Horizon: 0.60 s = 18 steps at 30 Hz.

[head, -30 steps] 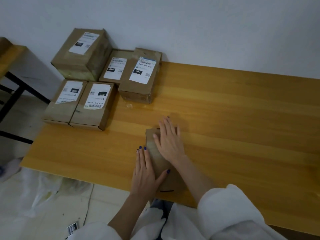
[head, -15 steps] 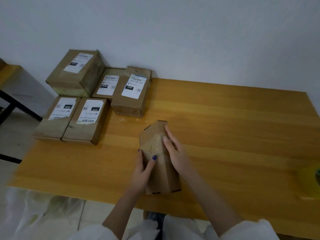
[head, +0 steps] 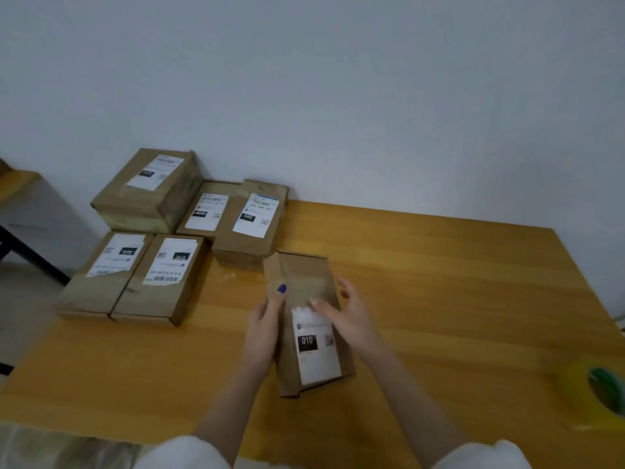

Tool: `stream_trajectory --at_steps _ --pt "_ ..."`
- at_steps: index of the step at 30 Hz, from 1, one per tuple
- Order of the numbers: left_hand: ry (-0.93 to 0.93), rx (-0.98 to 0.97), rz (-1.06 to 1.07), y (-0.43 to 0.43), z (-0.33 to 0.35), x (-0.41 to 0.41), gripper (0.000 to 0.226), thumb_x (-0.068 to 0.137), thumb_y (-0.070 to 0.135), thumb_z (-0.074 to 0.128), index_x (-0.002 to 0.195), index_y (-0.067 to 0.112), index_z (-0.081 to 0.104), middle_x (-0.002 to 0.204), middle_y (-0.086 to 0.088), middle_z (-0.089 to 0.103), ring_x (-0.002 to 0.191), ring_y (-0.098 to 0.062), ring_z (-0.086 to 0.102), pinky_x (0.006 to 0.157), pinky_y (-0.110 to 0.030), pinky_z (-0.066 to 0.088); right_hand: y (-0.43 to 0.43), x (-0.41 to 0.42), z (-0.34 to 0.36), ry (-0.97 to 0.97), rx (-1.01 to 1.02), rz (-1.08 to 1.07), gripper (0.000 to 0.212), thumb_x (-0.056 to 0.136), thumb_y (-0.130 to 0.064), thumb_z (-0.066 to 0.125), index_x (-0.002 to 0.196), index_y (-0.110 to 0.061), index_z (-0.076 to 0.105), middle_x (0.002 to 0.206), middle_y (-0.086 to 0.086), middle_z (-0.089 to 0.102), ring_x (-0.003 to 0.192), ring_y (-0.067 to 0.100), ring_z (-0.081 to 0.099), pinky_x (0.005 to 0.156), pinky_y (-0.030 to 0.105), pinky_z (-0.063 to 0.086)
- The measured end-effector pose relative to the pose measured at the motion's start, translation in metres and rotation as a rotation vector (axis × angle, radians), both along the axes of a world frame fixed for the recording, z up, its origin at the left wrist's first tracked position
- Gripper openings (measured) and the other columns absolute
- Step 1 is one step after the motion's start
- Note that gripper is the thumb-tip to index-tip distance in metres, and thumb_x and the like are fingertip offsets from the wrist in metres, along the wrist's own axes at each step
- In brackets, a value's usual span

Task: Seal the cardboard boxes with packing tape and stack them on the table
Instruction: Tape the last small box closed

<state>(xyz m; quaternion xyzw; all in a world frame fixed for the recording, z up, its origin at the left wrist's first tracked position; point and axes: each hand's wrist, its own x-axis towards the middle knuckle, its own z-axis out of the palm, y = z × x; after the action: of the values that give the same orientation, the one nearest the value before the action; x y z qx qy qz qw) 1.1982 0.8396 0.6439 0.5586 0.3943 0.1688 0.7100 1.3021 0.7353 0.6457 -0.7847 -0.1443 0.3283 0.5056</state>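
Observation:
A small cardboard box (head: 306,333) with a white "010" label faces up near the table's front middle. My left hand (head: 265,326) grips its left side, thumb on the top face. My right hand (head: 345,314) holds its right side, thumb pressed on the label's upper edge. Several sealed, labelled boxes (head: 162,272) sit grouped at the table's far left, one taller box (head: 148,189) at the back against the wall. A yellow roll of packing tape (head: 595,397) lies at the right edge of the wooden table (head: 439,299).
A white wall runs behind the table. Another table with black legs (head: 20,211) stands to the left. Pale plastic bags lie on the floor at the lower left (head: 50,445).
The box was pressed flat under both hands, then lifted and turned over; its labelled face now points up. My view has tilted upward, bringing the tape roll into sight.

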Motion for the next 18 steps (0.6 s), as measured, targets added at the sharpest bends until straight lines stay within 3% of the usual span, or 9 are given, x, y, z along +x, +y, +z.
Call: stream_trajectory --at_steps 2,3,5,7,9,11,12,15,18 --pt "-0.015 -0.022 0.001 0.009 0.008 0.004 0.059 0.089 0.051 0.044 0.104 -0.004 0.062 0.096 -0.026 0.067 0.088 -0.039 0.065 0.079 -0.048 0.053 0.001 0.012 0.009 0.077 -0.084 -0.012 0.123 0.055 -0.072 0.077 0.151 -0.022 0.02 0.145 -0.003 0.043 0.13 0.019 0.045 0.103 0.041 0.044" --pt "-0.028 -0.001 -0.014 0.012 0.013 0.007 0.061 0.09 0.05 0.04 0.102 -0.007 0.06 0.093 -0.026 0.066 0.084 -0.04 0.065 0.076 -0.045 0.052 0.001 0.017 0.015 0.167 -0.056 0.006 0.117 0.057 -0.068 0.078 0.149 -0.017 0.027 0.14 0.0 0.05 0.125 0.022 0.052 0.104 0.043 0.044" --pt "-0.043 0.053 -0.041 0.015 0.024 0.015 0.048 0.097 0.039 0.032 0.098 0.0 0.061 0.084 -0.015 0.068 0.079 -0.029 0.064 0.068 -0.034 0.049 0.0 0.022 0.026 0.339 0.085 0.009 0.08 0.069 -0.053 0.076 0.131 -0.01 0.051 0.117 0.004 0.068 0.103 0.021 0.067 0.092 0.038 0.053" --pt "-0.001 0.21 -0.039 0.019 0.034 0.024 0.037 0.101 0.031 0.032 0.125 0.011 0.051 0.11 -0.003 0.063 0.102 -0.017 0.057 0.081 -0.03 0.046 -0.001 0.02 0.031 0.372 0.177 -0.062 0.047 0.081 -0.049 0.068 0.115 -0.016 0.06 0.101 0.006 0.073 0.088 0.02 0.071 0.079 0.034 0.057" --pt "0.098 0.643 -0.086 0.025 0.039 0.031 0.051 0.101 0.025 0.034 0.149 0.014 0.02 0.151 -0.001 0.03 0.139 -0.015 0.027 0.114 -0.031 0.024 0.004 0.019 0.026 0.265 0.203 -0.176 0.037 0.089 -0.055 0.056 0.107 -0.023 0.061 0.104 0.001 0.072 0.093 0.019 0.069 0.084 0.036 0.055" --pt "0.089 1.058 -0.268 0.012 0.043 0.041 0.061 0.1 0.034 0.026 0.151 0.011 0.002 0.154 0.006 -0.006 0.143 -0.007 -0.009 0.114 -0.018 -0.008 0.01 0.013 0.021 0.152 0.152 -0.209 0.041 0.093 -0.058 0.046 0.109 -0.023 0.059 0.107 -0.004 0.066 0.105 0.017 0.061 0.095 0.036 0.049" --pt "0.059 1.174 -0.395 0.0 0.047 0.048 0.066 0.097 0.045 0.015 0.15 0.009 -0.002 0.152 0.007 -0.012 0.141 -0.006 -0.017 0.112 -0.016 -0.013 0.013 0.01 0.018 0.117 0.138 -0.218 0.04 0.098 -0.05 0.043 0.113 -0.017 0.06 0.101 -0.004 0.063 0.106 0.017 0.056 0.092 0.03 0.047" --pt "0.107 1.329 -0.62 -0.028 0.044 0.062 0.082 0.08 0.066 -0.021 0.145 0.018 -0.009 0.154 0.006 -0.017 0.141 -0.009 -0.026 0.114 -0.021 -0.017 0.016 -0.001 0.016 0.036 0.136 -0.19 0.034 0.103 -0.007 0.031 0.131 0.006 0.046 0.09 -0.009 0.049 0.103 0.013 0.043 0.071 0.014 0.039" --pt "0.164 1.363 -0.687 -0.017 0.041 0.067 0.076 0.08 0.063 -0.019 0.146 0.027 -0.01 0.156 0.009 -0.013 0.14 -0.007 -0.026 0.112 -0.02 -0.019 0.016 0.0 0.023 -0.049 0.228 -0.271 0.024 0.102 -0.016 0.04 0.108 -0.015 0.063 0.094 -0.006 0.066 0.086 0.014 0.061 0.071 0.02 0.047"
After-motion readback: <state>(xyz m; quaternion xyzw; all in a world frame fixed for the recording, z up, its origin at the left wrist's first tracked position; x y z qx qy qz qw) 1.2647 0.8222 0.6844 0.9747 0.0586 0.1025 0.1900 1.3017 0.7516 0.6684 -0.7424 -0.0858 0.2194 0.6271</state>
